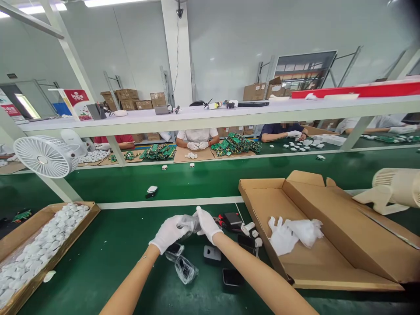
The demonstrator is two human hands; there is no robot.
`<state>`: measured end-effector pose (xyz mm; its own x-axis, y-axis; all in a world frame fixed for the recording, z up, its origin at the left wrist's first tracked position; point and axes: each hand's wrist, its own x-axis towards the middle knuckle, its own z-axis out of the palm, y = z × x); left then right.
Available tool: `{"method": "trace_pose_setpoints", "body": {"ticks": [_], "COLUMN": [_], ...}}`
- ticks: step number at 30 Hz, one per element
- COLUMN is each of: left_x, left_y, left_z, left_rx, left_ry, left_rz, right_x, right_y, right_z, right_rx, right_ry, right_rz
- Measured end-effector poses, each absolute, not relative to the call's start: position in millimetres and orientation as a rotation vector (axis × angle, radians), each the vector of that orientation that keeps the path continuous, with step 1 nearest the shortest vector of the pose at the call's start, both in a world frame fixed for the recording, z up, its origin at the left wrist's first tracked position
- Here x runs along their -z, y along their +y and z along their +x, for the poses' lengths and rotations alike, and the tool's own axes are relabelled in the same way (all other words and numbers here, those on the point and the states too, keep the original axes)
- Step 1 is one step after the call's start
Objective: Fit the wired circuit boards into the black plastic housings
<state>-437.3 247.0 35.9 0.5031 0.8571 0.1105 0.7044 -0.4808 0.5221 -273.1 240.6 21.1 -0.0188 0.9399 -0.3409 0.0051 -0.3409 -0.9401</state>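
My left hand [169,233], in a white glove, is closed on a small item in clear plastic wrap [188,224]. From the other side my right hand [207,224], also gloved, pinches the same wrap; what is inside I cannot make out. Just below lies another plastic-wrapped piece [185,267] on the green work surface. Near my right wrist is a grey-topped device [212,253], and a black box-like device [232,278] sits closer to me. Beyond my right forearm are a black and red item [232,220] and several small white parts [250,228].
An open cardboard box [328,262] holding crumpled white plastic [293,234] stands at right, beside a beige fan [390,188]. At left, a cardboard tray [88,214] is full of small white parts. A white fan [46,156] hangs above. Co-workers sit across the green belt [216,175].
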Motion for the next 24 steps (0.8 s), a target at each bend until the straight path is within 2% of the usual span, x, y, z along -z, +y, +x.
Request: {"method": "trace_pose_setpoints", "body": {"ticks": [4,7,14,18,24], "left_x": [-32,-26,-17,-19,-36], "left_y": [254,258,261,260,261], "left_z": [-442,-445,-459,-465,-464], "left_rx": [-0.355,-0.274,-0.307,-0.438,-0.786], "left_ry": [1.393,1.494,1.357,1.272,1.311], "left_rz": [2.392,2.407,2.421,2.345,2.097], "right_x": [-29,-32,-46,-51,-64], "right_y": [233,226,213,211,217], "right_z": [-263,-259,-265,-260,-241], "right_rx": [-1.102,-0.944,-0.554,-0.539,-0.699], "right_ry": [-1.494,-1.782,-2.004,-2.127,-2.138], "right_rz": [-1.656,-1.749,-2.105,-2.149,-2.035]}}
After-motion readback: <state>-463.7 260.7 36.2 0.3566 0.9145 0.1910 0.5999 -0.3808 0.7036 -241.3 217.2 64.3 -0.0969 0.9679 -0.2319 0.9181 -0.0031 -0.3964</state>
